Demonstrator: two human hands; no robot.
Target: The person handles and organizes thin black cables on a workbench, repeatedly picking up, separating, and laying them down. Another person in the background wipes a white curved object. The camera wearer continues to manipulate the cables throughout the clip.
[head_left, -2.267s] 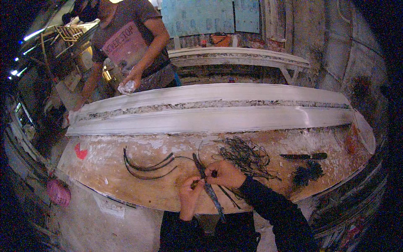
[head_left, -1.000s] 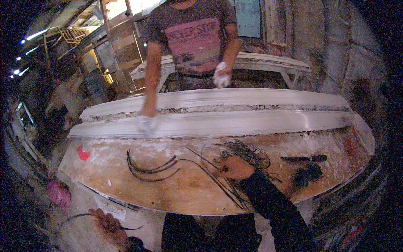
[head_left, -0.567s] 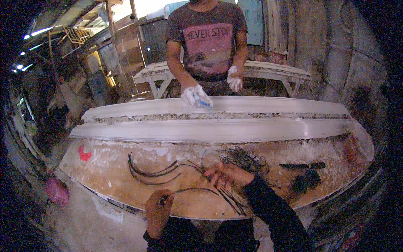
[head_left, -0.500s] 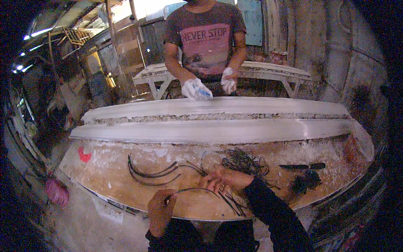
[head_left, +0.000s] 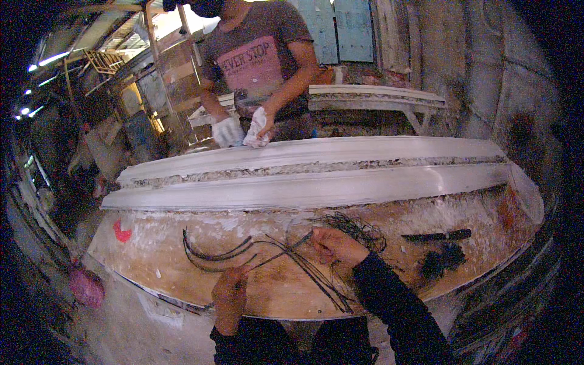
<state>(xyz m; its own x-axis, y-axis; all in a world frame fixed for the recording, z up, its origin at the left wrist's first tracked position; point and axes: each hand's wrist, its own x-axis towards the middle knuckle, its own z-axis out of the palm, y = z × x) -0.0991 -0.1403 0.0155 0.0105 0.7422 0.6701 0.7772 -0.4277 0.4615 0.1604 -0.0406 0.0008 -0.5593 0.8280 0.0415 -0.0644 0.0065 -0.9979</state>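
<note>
A dark thin strand [head_left: 277,258] runs nearly straight and slanting between my hands, above the wooden board. My left hand [head_left: 230,298] is closed on its lower end near the board's front edge. Up and to the right, my right hand [head_left: 338,244] pinches the other end between thumb and fingers. Beneath the strand lies a loose bunch of long dark strands [head_left: 322,281]. Left of it several curved dark strands [head_left: 210,257] lie side by side. Just behind my right hand spreads a tangled heap of dark strands [head_left: 365,228], partly hidden by the hand.
At the right lie a black-handled knife [head_left: 438,235] and a dark frayed clump [head_left: 443,260]. Two long white moulded pieces [head_left: 304,190] span the table's far half. Behind them a co-worker [head_left: 255,67] holds a white cloth [head_left: 257,128]. A red scrap [head_left: 121,231] sits at left.
My right hand has risen from the bunch of strands, and the bowed strand is now pulled straight. My left hand has shifted slightly. The co-worker has moved left, hands now close together.
</note>
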